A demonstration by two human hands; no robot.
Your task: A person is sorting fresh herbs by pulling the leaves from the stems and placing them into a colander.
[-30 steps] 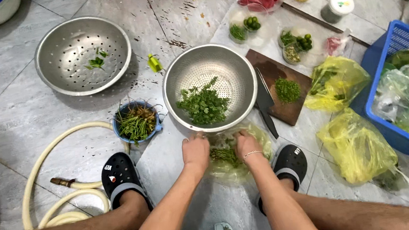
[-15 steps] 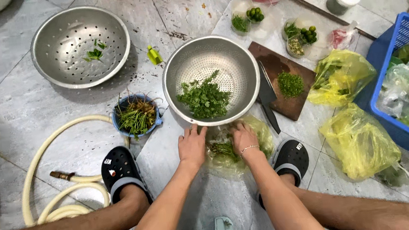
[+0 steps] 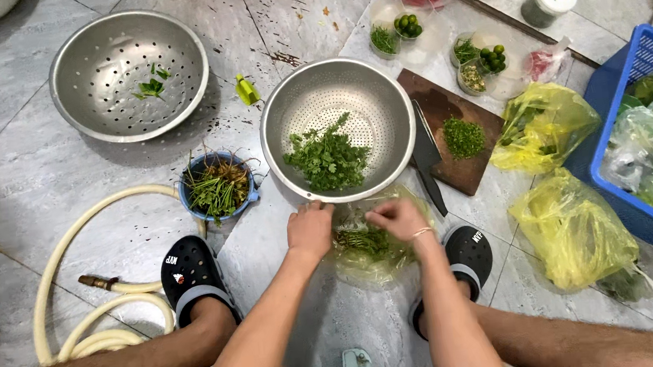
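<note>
Both hands work over a clear plastic bag of green herb stems (image 3: 367, 247) that lies on the grey tiled floor (image 3: 19, 179) between the person's two black clogs. The left hand (image 3: 311, 230) rests curled on the bag's left edge, fingers closed on its contents. The right hand (image 3: 399, 219) pinches stems at the bag's top with its fingertips pressed together.

Just beyond the hands stands a round steel colander holding picked green leaves (image 3: 337, 130). A second steel colander (image 3: 128, 75), nearly bare, sits far left. A small blue bowl of roots and trimmings (image 3: 216, 187) stands beside the left clog.

To the right, a dark wooden cutting board (image 3: 446, 114) carries chopped greens and a knife. Two yellow plastic bags (image 3: 546, 125) (image 3: 575, 232) lie near a blue plastic crate (image 3: 635, 70). A white-capped jar with a green label (image 3: 549, 0) stands at the top.
</note>
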